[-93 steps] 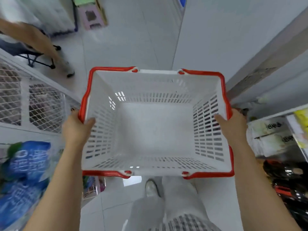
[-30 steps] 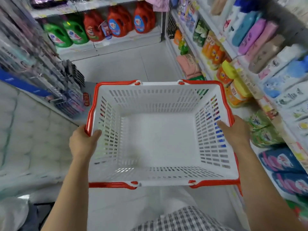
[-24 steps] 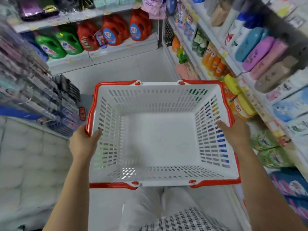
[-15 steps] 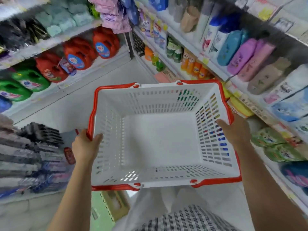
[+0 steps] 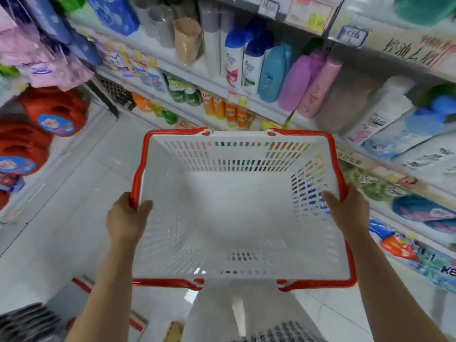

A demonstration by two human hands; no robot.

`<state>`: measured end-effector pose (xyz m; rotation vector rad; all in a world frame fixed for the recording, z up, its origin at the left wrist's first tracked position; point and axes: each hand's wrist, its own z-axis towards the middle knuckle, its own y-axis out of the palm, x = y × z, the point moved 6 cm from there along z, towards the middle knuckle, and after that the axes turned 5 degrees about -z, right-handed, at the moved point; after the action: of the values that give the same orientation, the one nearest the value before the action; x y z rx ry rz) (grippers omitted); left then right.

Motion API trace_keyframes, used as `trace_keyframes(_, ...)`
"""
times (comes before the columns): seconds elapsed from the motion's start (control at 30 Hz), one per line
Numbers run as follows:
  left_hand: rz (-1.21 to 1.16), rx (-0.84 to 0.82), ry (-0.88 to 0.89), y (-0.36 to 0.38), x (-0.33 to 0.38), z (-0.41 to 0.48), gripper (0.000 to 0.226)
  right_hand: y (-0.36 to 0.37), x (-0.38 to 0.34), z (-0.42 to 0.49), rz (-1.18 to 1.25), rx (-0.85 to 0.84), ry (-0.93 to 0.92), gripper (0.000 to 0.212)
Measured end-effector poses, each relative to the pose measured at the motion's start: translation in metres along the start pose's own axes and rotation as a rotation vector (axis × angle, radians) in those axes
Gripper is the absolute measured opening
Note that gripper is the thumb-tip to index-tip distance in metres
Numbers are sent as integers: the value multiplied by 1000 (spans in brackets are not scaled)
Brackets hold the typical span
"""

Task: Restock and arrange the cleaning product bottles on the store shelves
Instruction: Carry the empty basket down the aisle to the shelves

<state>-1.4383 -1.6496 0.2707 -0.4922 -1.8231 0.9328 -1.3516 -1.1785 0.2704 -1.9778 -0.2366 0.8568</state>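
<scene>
A white basket [image 5: 160, 193] with a red rim is held level in front of the body, and no bottle is seen inside it. It is gripped at its two short sides. The left hand [image 5: 125, 218] is closed over the left rim with the thumb laid inside the wall, and the right hand [image 5: 345, 211] is closed over the right rim in the same way. The fingers of both are hidden below the rim. The basket's long axis is thus set across the body, from hand to hand.

Beyond the basket's far rim and along its right side, the shelves [image 5: 261, 107] are run at a slant, closest at the basket's far right corner. Small orange bottles [image 5: 222, 108] are ranged just beyond the far rim. Tall bottles [image 5: 249, 62] are stood side by side one tier higher. Red jugs [image 5: 56, 112] are set well apart, to the basket's far left.

The stock is judged to lie forward and right of the basket, so the right hand is the nearer. With both hands occupied, the basket would probably have to be set down, or left to the left hand, before any bottle is reached.
</scene>
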Motion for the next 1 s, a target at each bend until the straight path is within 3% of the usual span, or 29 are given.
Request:
trace_keyframes(0.27, 72, -174, 126, 67, 34, 69, 26, 35, 41, 14, -9, 53, 244, 39)
trace_keyframes(0.57, 181, -378, 316, 184, 44, 133, 21, 120, 116, 15, 73, 146, 495, 26)
trace_keyframes(1.0, 247, -427, 373, 423, -63, 133, 19, 294, 290, 71, 133, 225, 597, 18)
